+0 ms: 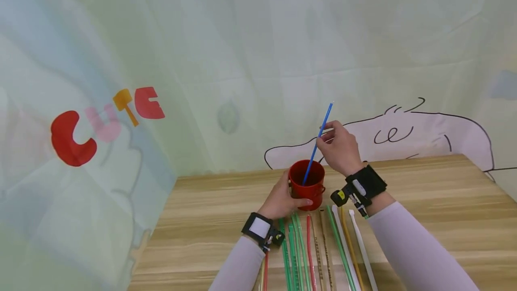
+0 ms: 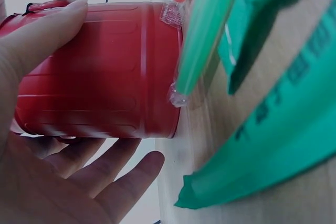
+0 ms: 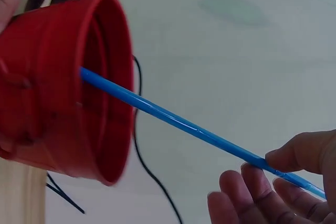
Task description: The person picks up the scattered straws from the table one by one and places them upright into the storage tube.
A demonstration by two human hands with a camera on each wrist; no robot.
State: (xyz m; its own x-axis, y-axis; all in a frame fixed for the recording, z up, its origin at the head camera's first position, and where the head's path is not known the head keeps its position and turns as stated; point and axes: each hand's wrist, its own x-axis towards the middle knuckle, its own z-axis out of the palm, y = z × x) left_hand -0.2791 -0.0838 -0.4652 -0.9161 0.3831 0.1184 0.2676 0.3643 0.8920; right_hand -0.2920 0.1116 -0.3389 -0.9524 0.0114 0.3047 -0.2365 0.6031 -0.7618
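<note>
A small red metal bucket (image 1: 313, 194) stands on the wooden table. My left hand (image 1: 280, 199) grips it from the left, thumb across the front and fingers round the far side, as the left wrist view shows on the bucket's wall (image 2: 105, 72). My right hand (image 1: 341, 147) is above and to the right of the rim, pinching a long blue drinking straw (image 1: 322, 127) between thumb and fingers. The straw slants, its lower end inside the bucket; in the right wrist view the straw (image 3: 173, 121) passes over the rim. Its bottom tip is hidden.
Several wrapped straws lie side by side in front of the bucket: a green straw (image 1: 300, 250), a red straw (image 1: 310, 250), a brown one (image 1: 328, 250) and a white one (image 1: 363, 250). Behind the wooden table (image 1: 424, 205) hangs a printed cloth (image 1: 250, 66).
</note>
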